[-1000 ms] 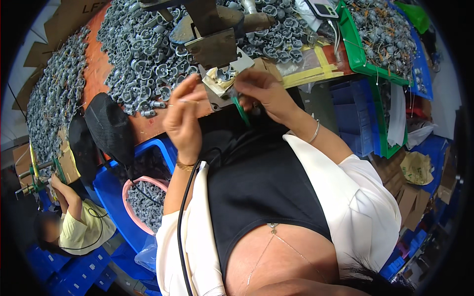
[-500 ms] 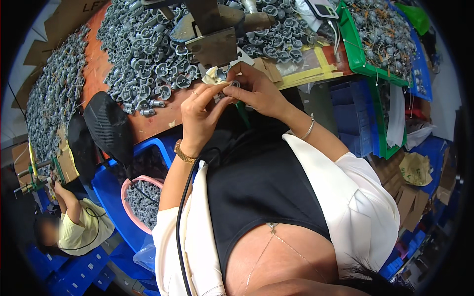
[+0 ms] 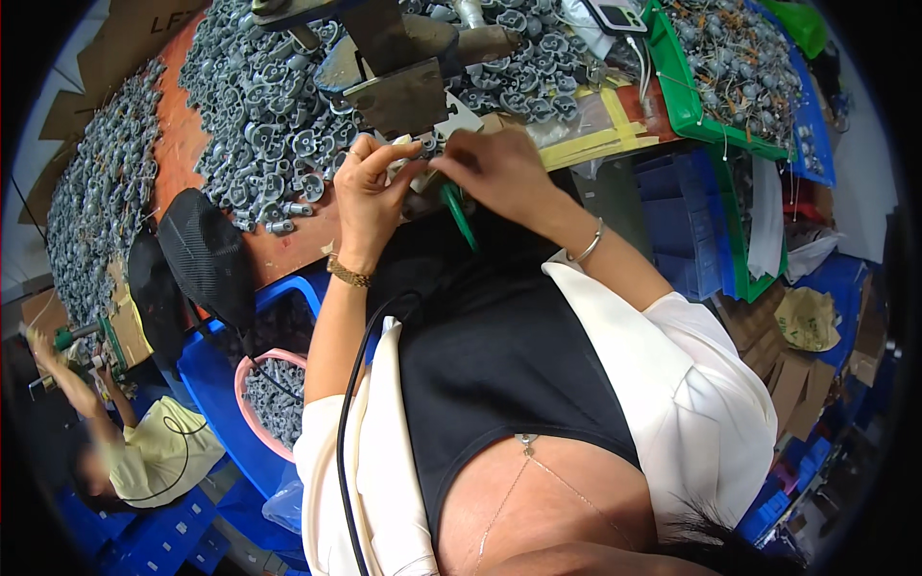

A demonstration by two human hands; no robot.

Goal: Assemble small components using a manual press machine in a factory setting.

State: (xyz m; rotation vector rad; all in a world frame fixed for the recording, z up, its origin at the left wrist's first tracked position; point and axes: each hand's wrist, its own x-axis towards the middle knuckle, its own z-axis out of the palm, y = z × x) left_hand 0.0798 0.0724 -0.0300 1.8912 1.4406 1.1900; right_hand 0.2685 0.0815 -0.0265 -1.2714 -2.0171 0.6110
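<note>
My left hand (image 3: 368,202) is raised at the bench edge, below a metal machine head (image 3: 399,94). Its thumb and fingers pinch together around something small and pale that I cannot make out. Close beside it is my right hand (image 3: 504,175), slightly blurred, with curled fingers and the thumb pointing at the left fingertips. Whatever it grips is hidden. A green strip-like piece (image 3: 459,216) shows beneath the hands. Behind them, many small grey plastic parts (image 3: 279,115) lie heaped on the red-brown bench (image 3: 303,245).
A green bin (image 3: 684,115) of wired grey parts stands at the right, near a phone (image 3: 615,17). At left are a black mesh object (image 3: 205,245) and a blue tub (image 3: 206,360) holding a pink basin (image 3: 245,408). Another person (image 3: 158,451) works at lower left.
Both hands have shifted slightly left, and a small gap opened between them. The grey part seen at my fingertips is now hidden. The other person's arm has risen.
</note>
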